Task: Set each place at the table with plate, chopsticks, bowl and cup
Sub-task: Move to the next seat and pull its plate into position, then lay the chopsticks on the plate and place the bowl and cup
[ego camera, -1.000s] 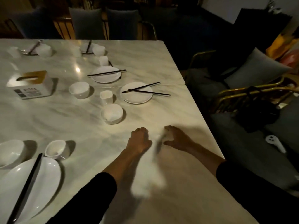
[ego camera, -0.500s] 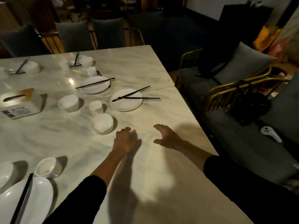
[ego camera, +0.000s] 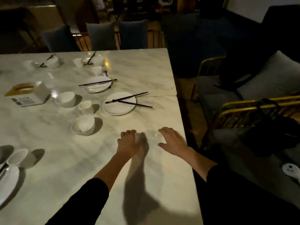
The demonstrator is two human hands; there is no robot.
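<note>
Both my hands hover over the marble table near its right edge, holding nothing. My left hand has its fingers curled under; my right hand has loosely spread fingers. Ahead of them a white plate carries crossed black chopsticks. Left of it stand a white cup and a white bowl. A second plate with chopsticks lies farther back, with another bowl to its left.
A tissue box sits at the left. Two more settings lie at the far edge. A plate and cup sit at the near left. Gold-framed chairs with a black bag stand right of the table.
The view has tilted up and shifted. My hands have drawn apart and my right hand's fingers have spread. The dishes have not moved.
</note>
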